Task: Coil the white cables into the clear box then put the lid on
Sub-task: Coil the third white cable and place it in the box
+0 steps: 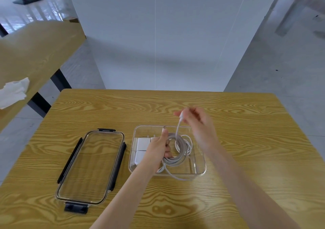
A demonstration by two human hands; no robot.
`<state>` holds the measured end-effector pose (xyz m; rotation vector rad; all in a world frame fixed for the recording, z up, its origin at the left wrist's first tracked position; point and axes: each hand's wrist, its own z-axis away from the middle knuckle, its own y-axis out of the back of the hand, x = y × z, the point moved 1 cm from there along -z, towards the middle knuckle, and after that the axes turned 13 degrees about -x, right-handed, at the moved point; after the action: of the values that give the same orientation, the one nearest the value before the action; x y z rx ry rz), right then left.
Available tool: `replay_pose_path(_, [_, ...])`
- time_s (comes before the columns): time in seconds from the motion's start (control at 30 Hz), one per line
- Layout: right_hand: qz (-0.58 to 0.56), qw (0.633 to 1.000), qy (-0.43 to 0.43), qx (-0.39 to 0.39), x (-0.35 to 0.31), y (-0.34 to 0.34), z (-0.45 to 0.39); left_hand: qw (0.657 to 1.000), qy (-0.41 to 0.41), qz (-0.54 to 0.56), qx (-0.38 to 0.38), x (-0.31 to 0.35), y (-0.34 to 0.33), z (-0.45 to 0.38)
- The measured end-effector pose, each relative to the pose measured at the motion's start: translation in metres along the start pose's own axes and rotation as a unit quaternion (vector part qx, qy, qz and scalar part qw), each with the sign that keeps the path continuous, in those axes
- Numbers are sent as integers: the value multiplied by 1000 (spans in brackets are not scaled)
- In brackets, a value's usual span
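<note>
Coiling white cable in clear box, lid off

Spanning the lower frame, wood-grain table (pixel 228 114) carries everything. Clear lid (pixel 90 167) with black latches lies flat on the table, left of the clear box (pixel 200 171), apart from it. Box sits open, mid-table. Left hand (pixel 159 147) reaches into the box, fingers curled around the coiled white cable (pixel 182 149), thumb up, pinning the bundle above the box floor. Right hand (pixel 197 121) hovers over the box's far right corner, blurred, fingertips pinched on the cable's free end, strand running down to the coil. One loop hangs over the box's near wall onto the table. White chargers (pixel 141 148) sit inside the box, left end, beside the left hand.
</note>
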<state>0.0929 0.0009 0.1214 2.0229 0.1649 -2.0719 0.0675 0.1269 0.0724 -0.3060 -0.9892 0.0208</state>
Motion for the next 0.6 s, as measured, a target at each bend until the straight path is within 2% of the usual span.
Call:
replay_pose_path(0.1, [-152, 987, 19, 58, -22, 19, -9, 999, 10, -33, 3, -6, 2, -1])
replay_pose_path(0.2, [-270, 956, 40, 107, -34, 45, -17, 999, 20, -49, 1, -12, 6, -2])
replay_pose_path(0.4, [-340, 917, 98, 185, -37, 91, -22, 998, 27, 55, -1, -10, 15, -4])
replay_pose_path(0.53, [-417, 883, 47, 210, -19, 89, -22, 999, 6, 37, 13, -5, 14, -5])
replay_pose_path(0.6, [-425, 887, 7, 182, -7, 82, -22, 999, 13, 30, 21, -9, 14, -6])
